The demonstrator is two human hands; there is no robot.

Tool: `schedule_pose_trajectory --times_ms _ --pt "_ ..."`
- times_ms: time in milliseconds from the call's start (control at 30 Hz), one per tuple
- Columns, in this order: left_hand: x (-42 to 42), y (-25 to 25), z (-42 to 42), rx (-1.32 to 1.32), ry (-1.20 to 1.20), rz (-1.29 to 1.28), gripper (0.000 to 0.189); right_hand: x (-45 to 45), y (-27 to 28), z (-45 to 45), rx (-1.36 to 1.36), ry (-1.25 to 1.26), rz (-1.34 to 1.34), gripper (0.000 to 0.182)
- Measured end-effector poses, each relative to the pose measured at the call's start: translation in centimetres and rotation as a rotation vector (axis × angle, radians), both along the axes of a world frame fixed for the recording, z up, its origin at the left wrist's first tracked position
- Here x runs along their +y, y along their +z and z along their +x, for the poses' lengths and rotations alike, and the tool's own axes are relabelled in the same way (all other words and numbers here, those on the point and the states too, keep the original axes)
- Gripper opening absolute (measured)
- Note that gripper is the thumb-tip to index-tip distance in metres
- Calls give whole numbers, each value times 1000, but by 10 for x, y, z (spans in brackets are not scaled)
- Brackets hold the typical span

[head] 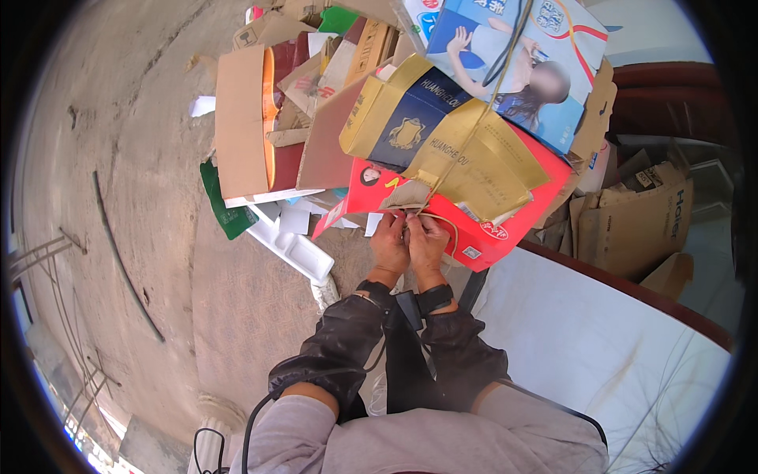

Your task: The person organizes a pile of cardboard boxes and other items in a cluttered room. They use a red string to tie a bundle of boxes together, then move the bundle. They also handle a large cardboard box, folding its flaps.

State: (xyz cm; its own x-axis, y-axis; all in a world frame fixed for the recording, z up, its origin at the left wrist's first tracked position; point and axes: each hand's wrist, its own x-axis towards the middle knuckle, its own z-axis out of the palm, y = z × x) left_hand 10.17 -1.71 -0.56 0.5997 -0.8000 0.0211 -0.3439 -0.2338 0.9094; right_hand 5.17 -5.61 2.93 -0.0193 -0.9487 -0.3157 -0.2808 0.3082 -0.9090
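Note:
My left hand (391, 243) and my right hand (426, 240) meet at the near edge of a stack of flattened cardboard packaging. Between their fingers is a thin cord (459, 157), pinched where it comes down over the stack; a loose loop curls beside the right hand. The cord runs across a gold and navy carton (426, 118) and a blue printed box panel (515, 65). Beneath these lies a red printed carton (503, 237). The fingertips are partly hidden, so any knot cannot be made out.
Left of the stack is a heap of broken-down boxes (240, 118) with a white plastic tray (296, 249). A white panel (586, 320) with a dark red edge lies right, a brown Haier carton (633, 219) beyond it. A dark hose (121, 255) rests on the concrete floor (154, 178).

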Motion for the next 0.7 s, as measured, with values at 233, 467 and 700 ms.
schedule_pose_trajectory --times_ms 233,467,700 --pt "-4 11 -3 -149 -116 196 31 -4 0 -7 71 126 -97 14" --pt "20 115 37 -209 -476 377 28 31 72 -57 52 234 -261 17" --pt "-165 290 71 -725 -117 -354 59 -154 251 -48 744 430 -1029 46"
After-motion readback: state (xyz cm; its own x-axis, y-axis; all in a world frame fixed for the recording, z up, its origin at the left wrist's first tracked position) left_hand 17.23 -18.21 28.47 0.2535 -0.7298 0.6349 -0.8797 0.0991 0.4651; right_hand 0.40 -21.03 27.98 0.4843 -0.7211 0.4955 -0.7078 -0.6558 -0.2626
